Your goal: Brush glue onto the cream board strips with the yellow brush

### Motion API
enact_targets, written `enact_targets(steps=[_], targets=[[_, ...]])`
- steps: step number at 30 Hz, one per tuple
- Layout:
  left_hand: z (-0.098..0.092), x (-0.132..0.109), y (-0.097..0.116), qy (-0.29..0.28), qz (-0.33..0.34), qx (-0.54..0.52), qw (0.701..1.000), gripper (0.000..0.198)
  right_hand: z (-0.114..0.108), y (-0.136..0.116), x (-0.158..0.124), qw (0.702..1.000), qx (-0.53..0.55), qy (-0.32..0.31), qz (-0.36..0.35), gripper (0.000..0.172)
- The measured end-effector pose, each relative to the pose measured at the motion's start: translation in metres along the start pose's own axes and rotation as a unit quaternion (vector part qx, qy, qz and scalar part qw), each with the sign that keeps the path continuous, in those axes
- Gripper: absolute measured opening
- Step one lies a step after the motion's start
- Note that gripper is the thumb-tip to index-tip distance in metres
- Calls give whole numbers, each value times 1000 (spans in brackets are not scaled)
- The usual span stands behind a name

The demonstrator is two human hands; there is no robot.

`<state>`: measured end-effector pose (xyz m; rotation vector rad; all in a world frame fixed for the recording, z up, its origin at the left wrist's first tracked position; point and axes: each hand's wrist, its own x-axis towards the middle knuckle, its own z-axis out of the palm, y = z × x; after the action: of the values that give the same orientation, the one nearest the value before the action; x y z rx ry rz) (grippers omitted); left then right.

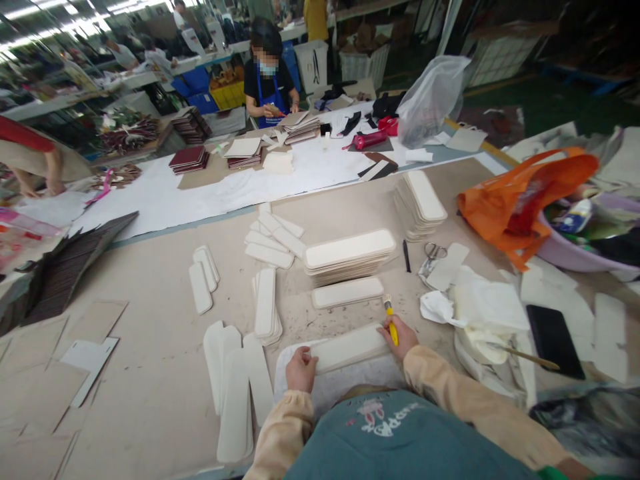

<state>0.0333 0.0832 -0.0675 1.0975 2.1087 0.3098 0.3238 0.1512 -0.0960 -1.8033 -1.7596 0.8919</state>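
My left hand (301, 369) rests closed on the left end of a long cream rounded panel (350, 347) lying in front of me on a white cloth (330, 390). My right hand (399, 337) presses the panel's right end and grips a small brush with a yellow handle (390, 321), bristles pointing away from me. Another single cream panel (347, 292) lies just beyond, with a stack of the same panels (349, 256) behind it.
More cream panels (235, 387) lie at my left and a further stack (420, 203) stands at the back right. Scissors (433, 255), white rags (480, 313), a black phone (554, 339), an orange bag (520, 200) and a bowl sit right. People work beyond.
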Motion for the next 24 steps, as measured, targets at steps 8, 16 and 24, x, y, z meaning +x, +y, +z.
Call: enact_targets(steps=[8, 16, 24], targets=[[2, 4, -4, 9, 25, 39, 999, 25, 2, 13, -3, 999, 14, 14, -33, 19], [0, 1, 2, 19, 35, 69, 997, 25, -1, 9, -2, 999, 8, 5, -35, 21], [1, -3, 3, 21, 20, 39, 999, 21, 2, 4, -6, 999, 5, 29, -32, 23]])
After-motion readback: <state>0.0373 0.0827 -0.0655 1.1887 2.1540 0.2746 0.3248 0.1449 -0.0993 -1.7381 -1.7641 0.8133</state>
